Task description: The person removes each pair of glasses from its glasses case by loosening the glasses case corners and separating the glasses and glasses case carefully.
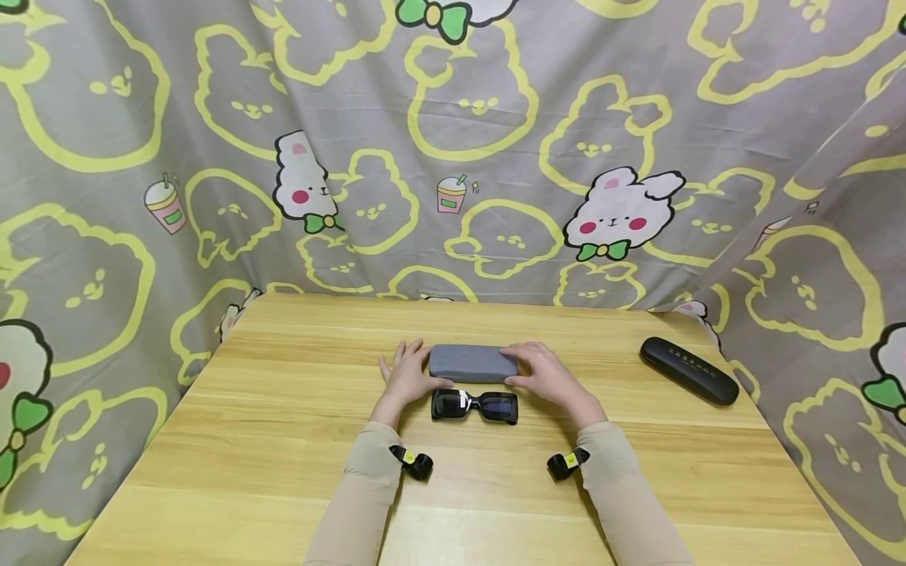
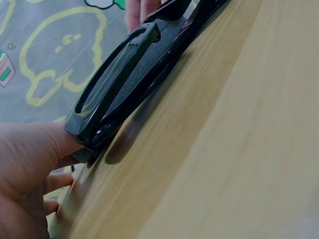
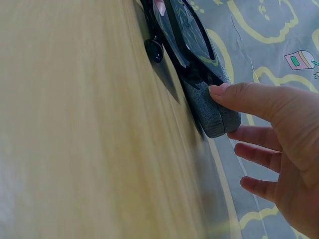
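A grey fabric-covered glasses case [image 1: 473, 363] lies lengthwise across the table, lid down. At its left end, my left hand [image 1: 406, 377] holds it with the thumb along the front, while the other fingers spread out behind. My right hand [image 1: 552, 377] grips the right end, thumb in front and a finger on top. Just in front of the case rest black sunglasses [image 1: 449, 403] with dark rectangular lenses. The right wrist view shows the thumb [image 3: 239, 94] against the case's end, close to the sunglasses' frame. The left wrist view has the sunglasses covering most of the case.
A closed black glasses case [image 1: 689, 371] with small lettering lies at an angle on the right of the wooden table [image 1: 283, 440]. A grey curtain [image 1: 495, 236] with cartoon prints hangs behind the table and along its sides.
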Demonstrator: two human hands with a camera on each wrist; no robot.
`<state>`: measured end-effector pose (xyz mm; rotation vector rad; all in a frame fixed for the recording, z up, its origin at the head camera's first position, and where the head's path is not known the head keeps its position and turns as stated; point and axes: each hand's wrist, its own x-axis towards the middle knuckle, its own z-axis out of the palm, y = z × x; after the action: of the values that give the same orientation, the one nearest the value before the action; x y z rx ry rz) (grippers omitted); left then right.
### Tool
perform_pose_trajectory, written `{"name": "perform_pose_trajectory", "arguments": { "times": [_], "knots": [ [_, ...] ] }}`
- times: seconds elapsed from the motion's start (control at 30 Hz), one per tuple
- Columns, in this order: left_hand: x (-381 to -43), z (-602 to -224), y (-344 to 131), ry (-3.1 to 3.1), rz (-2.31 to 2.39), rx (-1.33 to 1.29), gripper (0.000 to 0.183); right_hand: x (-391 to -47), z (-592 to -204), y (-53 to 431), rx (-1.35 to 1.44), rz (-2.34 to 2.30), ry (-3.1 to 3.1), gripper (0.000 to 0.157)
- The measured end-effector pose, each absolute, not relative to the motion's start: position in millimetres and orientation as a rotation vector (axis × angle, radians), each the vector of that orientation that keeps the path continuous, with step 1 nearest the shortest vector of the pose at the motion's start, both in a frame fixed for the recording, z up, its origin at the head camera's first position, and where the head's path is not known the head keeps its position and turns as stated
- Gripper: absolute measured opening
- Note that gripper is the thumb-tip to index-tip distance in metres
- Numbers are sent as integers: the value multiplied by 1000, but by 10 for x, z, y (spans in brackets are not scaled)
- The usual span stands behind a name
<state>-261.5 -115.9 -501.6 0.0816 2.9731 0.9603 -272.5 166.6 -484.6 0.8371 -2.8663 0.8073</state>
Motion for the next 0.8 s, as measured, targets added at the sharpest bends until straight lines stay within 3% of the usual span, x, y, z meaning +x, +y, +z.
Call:
{"name": "perform_pose_trajectory", "arguments": {
  "times": [0.8],
  "knots": [
    [-2622, -4885, -1295, 2847, 1079, 173, 92, -2703, -4619, 1771, 795, 976, -2878, 58]
  ]
}}
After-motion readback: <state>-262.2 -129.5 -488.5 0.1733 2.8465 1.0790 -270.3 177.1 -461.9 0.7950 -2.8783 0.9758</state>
